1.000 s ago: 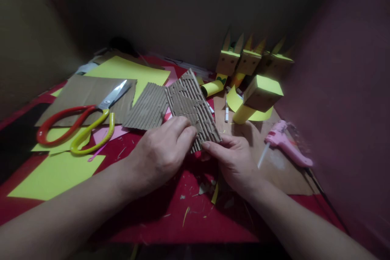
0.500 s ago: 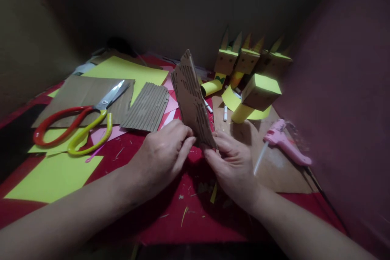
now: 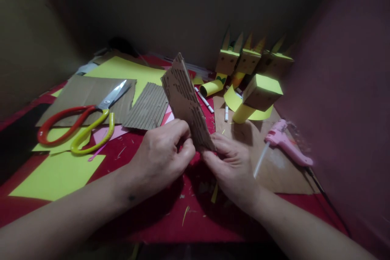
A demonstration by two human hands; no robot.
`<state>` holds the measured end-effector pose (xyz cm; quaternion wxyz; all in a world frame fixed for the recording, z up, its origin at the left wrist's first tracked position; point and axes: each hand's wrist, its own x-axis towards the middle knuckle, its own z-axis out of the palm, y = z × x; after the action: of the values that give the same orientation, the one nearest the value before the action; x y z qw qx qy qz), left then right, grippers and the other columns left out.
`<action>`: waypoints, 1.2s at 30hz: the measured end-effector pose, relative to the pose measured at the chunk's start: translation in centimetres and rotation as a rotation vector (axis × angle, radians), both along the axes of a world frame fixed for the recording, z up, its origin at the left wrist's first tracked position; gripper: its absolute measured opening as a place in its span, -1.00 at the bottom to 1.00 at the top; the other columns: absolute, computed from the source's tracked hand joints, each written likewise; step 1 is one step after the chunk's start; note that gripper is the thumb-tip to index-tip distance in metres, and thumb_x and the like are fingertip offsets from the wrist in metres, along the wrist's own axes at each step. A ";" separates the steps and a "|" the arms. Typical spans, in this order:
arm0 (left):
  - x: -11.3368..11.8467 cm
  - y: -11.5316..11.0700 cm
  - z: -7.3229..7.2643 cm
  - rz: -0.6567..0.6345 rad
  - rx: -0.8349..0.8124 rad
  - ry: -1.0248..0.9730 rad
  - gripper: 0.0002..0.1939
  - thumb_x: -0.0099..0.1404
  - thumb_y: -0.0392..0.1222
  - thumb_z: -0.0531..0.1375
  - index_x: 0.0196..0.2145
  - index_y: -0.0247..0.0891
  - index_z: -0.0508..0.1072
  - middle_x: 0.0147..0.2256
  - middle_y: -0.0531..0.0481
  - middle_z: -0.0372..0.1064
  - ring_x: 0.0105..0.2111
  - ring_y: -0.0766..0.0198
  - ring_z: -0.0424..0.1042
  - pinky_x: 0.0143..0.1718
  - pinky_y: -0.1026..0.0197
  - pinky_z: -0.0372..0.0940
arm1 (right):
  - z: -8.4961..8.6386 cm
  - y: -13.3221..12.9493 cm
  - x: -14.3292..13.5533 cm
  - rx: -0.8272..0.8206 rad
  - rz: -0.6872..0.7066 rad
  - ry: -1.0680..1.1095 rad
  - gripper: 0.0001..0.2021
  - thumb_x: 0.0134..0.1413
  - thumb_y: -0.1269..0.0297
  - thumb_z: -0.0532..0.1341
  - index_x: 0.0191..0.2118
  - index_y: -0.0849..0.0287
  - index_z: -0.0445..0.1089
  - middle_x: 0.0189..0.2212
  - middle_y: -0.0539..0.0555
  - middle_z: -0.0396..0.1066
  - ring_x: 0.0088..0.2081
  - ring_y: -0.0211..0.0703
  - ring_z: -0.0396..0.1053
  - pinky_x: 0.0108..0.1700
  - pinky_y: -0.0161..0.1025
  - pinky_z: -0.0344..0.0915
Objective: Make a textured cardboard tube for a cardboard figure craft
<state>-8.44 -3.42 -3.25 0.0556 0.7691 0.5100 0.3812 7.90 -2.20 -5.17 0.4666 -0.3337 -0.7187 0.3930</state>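
Cardboard piece (image 3: 189,107): tilted up between both hands, face part ribbed, part smooth
Right hand (image 3: 233,164): thumb and fingers pinched on its lower corner
Left hand (image 3: 163,146): fingers curled in, at its left face; cannot tell if gripping
Ribbed piece (image 3: 148,107): flat, just beyond left hand
Scissors (image 3: 106,102): left, partly on brown sheet (image 3: 65,99)
Glue gun (image 3: 288,142): right, on board (image 3: 295,178)

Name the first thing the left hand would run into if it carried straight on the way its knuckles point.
The left hand would most likely meet the ridged cardboard piece pinched in the right hand; the gap looks tiny, and they may already touch.
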 end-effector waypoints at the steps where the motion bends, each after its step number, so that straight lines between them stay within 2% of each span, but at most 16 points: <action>1: -0.1 0.1 0.0 0.002 0.004 0.005 -0.81 0.17 -0.39 0.05 -0.57 -0.25 0.19 -0.59 0.12 0.13 -0.61 0.41 0.12 -0.57 0.30 0.04 | 0.0 0.1 0.0 -0.074 -0.006 0.024 -0.84 0.08 0.49 0.19 -0.45 0.20 0.48 -0.48 -0.01 0.32 -0.38 -0.26 0.31 -0.32 -0.30 0.23; 6: -1.4 0.9 0.4 0.063 0.073 0.053 -0.84 0.18 -0.39 0.10 -0.54 -0.25 0.26 -0.56 0.10 0.19 -0.58 0.39 0.17 -0.53 0.28 0.08 | -0.6 0.7 0.2 -0.434 0.009 0.174 -0.80 0.05 0.31 0.30 -0.56 0.20 0.44 -0.57 -0.04 0.36 -0.48 -0.30 0.27 -0.41 -0.32 0.17; 10: -2.0 1.2 0.6 0.110 0.117 0.015 -0.91 0.21 -0.39 0.12 -0.44 -0.29 0.36 -0.50 0.05 0.28 -0.51 0.34 0.26 -0.47 0.26 0.16 | -1.1 1.0 0.1 -0.599 0.020 0.314 -0.83 -0.01 0.30 0.34 -0.56 0.19 0.47 -0.63 -0.05 0.39 -0.54 -0.33 0.28 -0.46 -0.34 0.17; 15: -1.2 0.7 0.1 -0.071 0.119 0.061 -0.92 0.28 -0.31 0.13 -0.31 -0.36 0.42 -0.40 -0.04 0.36 -0.42 0.31 0.36 -0.41 0.27 0.24 | -1.0 1.0 -0.1 -0.632 0.004 0.347 -0.85 -0.03 0.32 0.34 -0.55 0.20 0.48 -0.64 -0.05 0.39 -0.55 -0.34 0.29 -0.46 -0.36 0.17; 19: -0.6 0.5 -0.7 -0.099 0.220 0.205 -0.88 0.32 -0.34 0.08 -0.33 -0.40 0.41 -0.40 -0.09 0.35 -0.42 0.27 0.35 -0.41 0.24 0.26 | -0.8 0.7 0.0 -0.574 -0.007 0.264 -0.85 -0.01 0.31 0.33 -0.53 0.20 0.49 -0.60 -0.05 0.39 -0.52 -0.35 0.28 -0.45 -0.37 0.17; 25: -0.7 0.7 -1.0 -0.036 0.308 0.376 -0.83 0.33 -0.30 0.05 -0.39 -0.36 0.38 -0.45 -0.07 0.32 -0.49 0.26 0.34 -0.53 0.24 0.23 | -0.9 0.6 0.0 -0.537 0.007 0.228 -0.85 0.01 0.31 0.31 -0.53 0.20 0.48 -0.58 -0.05 0.38 -0.49 -0.33 0.28 -0.42 -0.35 0.19; 31: -1.2 0.8 -0.5 0.006 0.218 0.307 -0.84 0.34 -0.28 0.02 -0.37 -0.30 0.36 -0.44 -0.05 0.34 -0.47 0.26 0.36 -0.46 0.23 0.27 | -0.9 0.7 0.0 -0.594 -0.001 0.282 -0.81 -0.03 0.28 0.34 -0.58 0.21 0.46 -0.63 -0.04 0.41 -0.54 -0.32 0.30 -0.46 -0.34 0.20; 36: -2.6 1.4 0.1 0.140 0.220 0.263 -0.88 0.32 -0.26 0.06 -0.37 -0.25 0.35 -0.43 -0.03 0.32 -0.43 0.26 0.35 -0.41 0.22 0.25 | -1.0 1.0 0.0 -0.636 0.000 0.322 -0.83 -0.04 0.31 0.35 -0.58 0.21 0.47 -0.65 -0.04 0.40 -0.57 -0.34 0.30 -0.49 -0.36 0.19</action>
<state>-11.00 -2.05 -3.13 -0.1228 0.7764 0.5203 0.3338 7.91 -1.25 -6.16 0.4465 -0.3960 -0.4778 0.6446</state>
